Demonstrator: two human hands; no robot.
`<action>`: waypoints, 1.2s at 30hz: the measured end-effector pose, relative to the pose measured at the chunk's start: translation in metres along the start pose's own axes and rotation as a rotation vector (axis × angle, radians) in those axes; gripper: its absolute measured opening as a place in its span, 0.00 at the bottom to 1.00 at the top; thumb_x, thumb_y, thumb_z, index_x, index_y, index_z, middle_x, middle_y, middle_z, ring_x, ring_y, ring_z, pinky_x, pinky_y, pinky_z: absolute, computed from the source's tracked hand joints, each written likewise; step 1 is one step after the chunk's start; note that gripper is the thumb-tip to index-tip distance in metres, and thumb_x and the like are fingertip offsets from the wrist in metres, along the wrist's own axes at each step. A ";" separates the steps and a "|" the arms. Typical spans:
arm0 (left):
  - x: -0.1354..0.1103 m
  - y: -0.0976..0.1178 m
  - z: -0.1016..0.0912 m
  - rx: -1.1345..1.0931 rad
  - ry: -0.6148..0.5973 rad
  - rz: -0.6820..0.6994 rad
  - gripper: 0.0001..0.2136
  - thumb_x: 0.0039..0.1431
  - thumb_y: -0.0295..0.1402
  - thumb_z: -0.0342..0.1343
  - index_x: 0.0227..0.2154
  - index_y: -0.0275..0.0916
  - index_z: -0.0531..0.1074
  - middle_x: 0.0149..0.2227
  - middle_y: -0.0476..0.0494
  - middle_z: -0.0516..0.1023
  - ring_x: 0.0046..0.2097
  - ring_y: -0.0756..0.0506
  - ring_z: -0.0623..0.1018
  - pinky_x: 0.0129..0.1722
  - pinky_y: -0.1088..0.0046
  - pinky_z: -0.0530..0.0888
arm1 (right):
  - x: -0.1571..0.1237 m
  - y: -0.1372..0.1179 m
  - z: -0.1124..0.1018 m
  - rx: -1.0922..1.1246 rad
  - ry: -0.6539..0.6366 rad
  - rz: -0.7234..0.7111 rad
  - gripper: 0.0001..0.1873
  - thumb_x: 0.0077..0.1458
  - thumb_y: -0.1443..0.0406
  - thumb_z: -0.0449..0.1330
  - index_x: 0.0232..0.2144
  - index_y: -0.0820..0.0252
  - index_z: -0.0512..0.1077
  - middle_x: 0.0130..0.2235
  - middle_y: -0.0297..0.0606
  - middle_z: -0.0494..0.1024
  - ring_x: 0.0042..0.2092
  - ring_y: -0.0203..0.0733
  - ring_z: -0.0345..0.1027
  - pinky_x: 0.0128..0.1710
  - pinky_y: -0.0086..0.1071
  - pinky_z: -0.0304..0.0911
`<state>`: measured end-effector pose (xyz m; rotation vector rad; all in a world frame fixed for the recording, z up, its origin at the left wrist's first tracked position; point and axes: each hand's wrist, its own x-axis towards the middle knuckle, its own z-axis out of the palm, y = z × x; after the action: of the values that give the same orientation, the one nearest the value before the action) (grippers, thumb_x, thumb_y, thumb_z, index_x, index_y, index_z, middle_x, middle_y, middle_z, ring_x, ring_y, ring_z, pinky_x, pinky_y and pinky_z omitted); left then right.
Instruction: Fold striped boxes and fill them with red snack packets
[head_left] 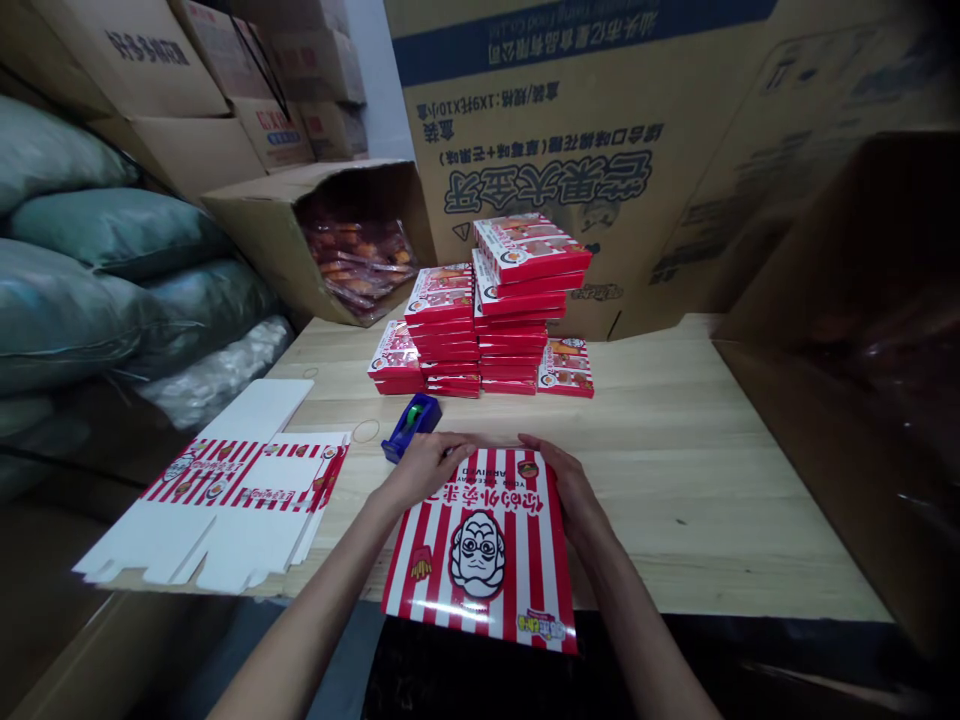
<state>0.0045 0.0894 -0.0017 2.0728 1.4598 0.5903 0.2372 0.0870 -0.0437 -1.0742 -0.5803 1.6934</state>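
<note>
A red-and-white striped carton [480, 550] with a cartoon face and a fries picture lies in front of me, its near edge overhanging the table's front edge. My left hand [431, 465] grips its far left corner, fingers bent over the edge. Round the far right corner curls my right hand [566, 485]; some of its fingertips are hidden behind the carton. Just beyond my left hand stands a blue tape dispenser [412, 425] with a green core. Flat unfolded striped cartons [225, 490] are piled to the left.
Stacks of filled red boxes [480, 330] stand at the back of the wooden table [675, 440]. An open cardboard box [255, 225] holds packets in clear wrap. A large carton [555, 150] rises behind, another box [825, 300] at right. Rubber bands [367, 431] lie about; sacks [75, 320] are heaped left.
</note>
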 end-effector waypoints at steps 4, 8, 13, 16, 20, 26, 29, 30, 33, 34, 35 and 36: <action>0.006 0.019 0.012 0.141 -0.029 0.080 0.18 0.74 0.41 0.47 0.49 0.43 0.81 0.49 0.41 0.85 0.52 0.39 0.81 0.55 0.66 0.70 | 0.006 0.005 -0.005 0.022 -0.030 0.006 0.27 0.42 0.53 0.76 0.44 0.57 0.83 0.33 0.38 0.87 0.30 0.44 0.79 0.32 0.34 0.73; 0.022 0.027 0.023 0.129 -0.101 0.059 0.21 0.75 0.44 0.43 0.51 0.44 0.81 0.47 0.42 0.85 0.48 0.40 0.83 0.48 0.69 0.72 | 0.011 0.007 -0.010 0.032 -0.053 0.014 0.27 0.42 0.55 0.77 0.45 0.57 0.83 0.38 0.39 0.88 0.34 0.45 0.81 0.36 0.35 0.74; 0.038 0.025 0.020 0.078 -0.219 0.047 0.21 0.74 0.45 0.45 0.44 0.43 0.83 0.39 0.44 0.86 0.42 0.42 0.83 0.43 0.72 0.72 | 0.010 0.007 -0.007 0.060 -0.042 -0.009 0.26 0.41 0.55 0.77 0.44 0.57 0.84 0.38 0.40 0.88 0.34 0.44 0.81 0.37 0.34 0.74; 0.039 0.023 0.017 0.022 -0.239 0.066 0.19 0.73 0.45 0.47 0.46 0.44 0.83 0.42 0.46 0.86 0.45 0.43 0.82 0.46 0.74 0.73 | 0.005 0.005 -0.001 0.079 -0.037 -0.016 0.27 0.37 0.54 0.78 0.41 0.58 0.85 0.38 0.42 0.88 0.34 0.45 0.80 0.36 0.35 0.74; 0.037 0.020 0.017 -0.033 -0.226 0.071 0.19 0.73 0.45 0.48 0.52 0.44 0.81 0.48 0.45 0.85 0.49 0.43 0.82 0.50 0.74 0.72 | -0.001 0.002 0.003 0.122 -0.024 -0.006 0.28 0.32 0.54 0.80 0.39 0.57 0.85 0.35 0.40 0.88 0.30 0.42 0.79 0.33 0.33 0.72; 0.037 0.024 0.021 -0.077 -0.228 0.115 0.17 0.73 0.42 0.48 0.51 0.46 0.82 0.51 0.47 0.85 0.51 0.44 0.82 0.52 0.74 0.72 | -0.002 0.003 0.000 0.144 -0.012 0.012 0.26 0.31 0.57 0.81 0.36 0.58 0.85 0.35 0.40 0.88 0.31 0.42 0.78 0.35 0.32 0.73; 0.033 0.031 0.026 -0.028 -0.142 0.119 0.16 0.72 0.42 0.50 0.48 0.44 0.82 0.47 0.45 0.86 0.48 0.43 0.82 0.51 0.73 0.72 | -0.004 0.008 -0.002 0.184 -0.029 0.006 0.20 0.39 0.55 0.77 0.35 0.59 0.85 0.37 0.41 0.88 0.34 0.44 0.80 0.38 0.35 0.74; 0.032 0.033 0.028 -0.018 -0.118 0.120 0.16 0.72 0.43 0.51 0.48 0.44 0.82 0.47 0.46 0.86 0.48 0.43 0.82 0.50 0.73 0.72 | -0.005 0.009 -0.002 0.199 -0.032 -0.007 0.19 0.41 0.54 0.76 0.35 0.59 0.85 0.37 0.41 0.88 0.35 0.45 0.80 0.38 0.35 0.75; 0.030 0.037 0.031 -0.024 -0.109 0.106 0.14 0.70 0.43 0.54 0.47 0.45 0.82 0.45 0.48 0.86 0.46 0.44 0.82 0.47 0.74 0.72 | -0.008 0.009 0.000 0.216 0.002 -0.029 0.18 0.38 0.58 0.77 0.33 0.59 0.85 0.36 0.41 0.88 0.34 0.45 0.80 0.37 0.35 0.75; 0.031 0.037 0.032 -0.032 -0.116 0.096 0.14 0.70 0.44 0.55 0.46 0.45 0.82 0.44 0.48 0.86 0.45 0.44 0.82 0.46 0.74 0.72 | -0.008 0.009 0.000 0.217 0.019 -0.025 0.18 0.37 0.59 0.78 0.33 0.59 0.85 0.36 0.41 0.88 0.33 0.45 0.80 0.36 0.35 0.74; 0.031 0.037 0.032 -0.043 -0.124 0.088 0.14 0.70 0.44 0.55 0.47 0.45 0.82 0.44 0.48 0.86 0.44 0.44 0.83 0.46 0.74 0.72 | -0.008 0.008 0.001 0.215 0.031 -0.017 0.18 0.36 0.59 0.78 0.33 0.59 0.85 0.35 0.41 0.88 0.33 0.46 0.80 0.36 0.35 0.74; 0.032 0.036 0.032 -0.056 -0.130 0.085 0.14 0.69 0.44 0.55 0.47 0.45 0.82 0.43 0.48 0.86 0.44 0.44 0.83 0.46 0.73 0.72 | -0.008 0.007 0.001 0.213 0.042 -0.012 0.18 0.36 0.59 0.78 0.33 0.59 0.85 0.34 0.41 0.87 0.32 0.46 0.80 0.35 0.36 0.74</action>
<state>0.0604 0.1045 -0.0008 2.0964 1.2742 0.5129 0.2333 0.0775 -0.0460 -0.9489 -0.3689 1.6763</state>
